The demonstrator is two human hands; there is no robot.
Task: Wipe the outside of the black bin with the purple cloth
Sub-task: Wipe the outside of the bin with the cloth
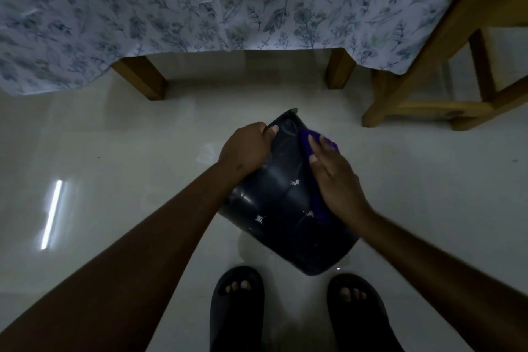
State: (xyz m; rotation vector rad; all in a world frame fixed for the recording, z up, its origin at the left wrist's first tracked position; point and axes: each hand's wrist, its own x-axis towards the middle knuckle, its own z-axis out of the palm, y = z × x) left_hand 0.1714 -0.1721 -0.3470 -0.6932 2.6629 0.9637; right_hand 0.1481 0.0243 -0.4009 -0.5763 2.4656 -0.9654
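A black bin (281,200) is tipped over above the pale floor, its rim pointing away from me and its base toward my feet. White flecks dot its glossy side. My left hand (247,147) grips the rim at the bin's far left edge. My right hand (333,171) lies flat on the bin's right side, fingers spread, pressing the purple cloth (314,137) against it. Most of the cloth is hidden under the palm; purple shows past the fingertips and along the wrist.
A table with a blue floral cloth (214,3) and wooden legs (145,77) stands ahead. A wooden chair (428,88) is at the right. My feet in black slippers (237,306) stand just behind the bin on the shiny tile floor (114,151).
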